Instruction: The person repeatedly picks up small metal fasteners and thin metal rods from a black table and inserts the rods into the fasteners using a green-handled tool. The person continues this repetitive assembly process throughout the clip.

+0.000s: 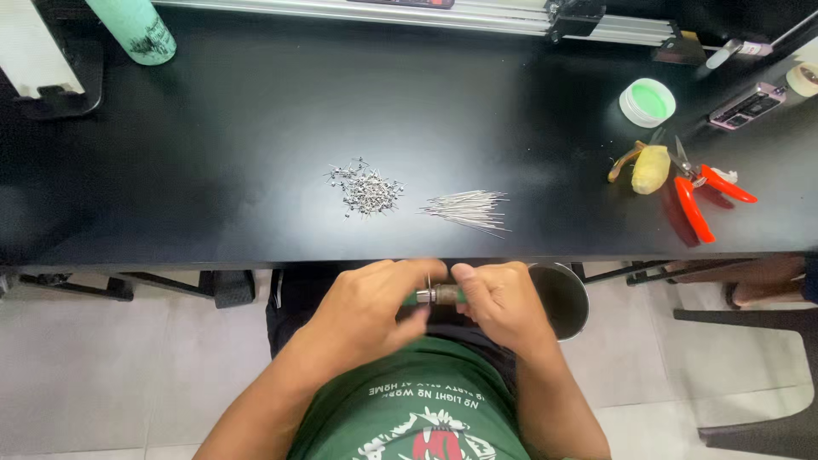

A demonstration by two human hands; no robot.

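Both hands meet just below the front edge of the black table [256, 128], above my lap. My left hand [366, 307] and my right hand [503, 302] together grip a small green-handled tool with a metal and brown middle [439, 296], held level between the fingertips. On the table in front of the hands lie a heap of small metal parts [366, 187] and, to its right, a bundle of thin metal pins [469, 209]. What the fingertips do at the tool's middle is hidden.
Red-handled pliers [703, 196] and a yellow object [649, 169] lie at the right. A round green-and-white tin [648, 102] sits behind them. A teal bottle [132, 30] stands far left. A metal cup [562, 298] hangs by my right hand. A metal rail [426, 15] runs along the back.
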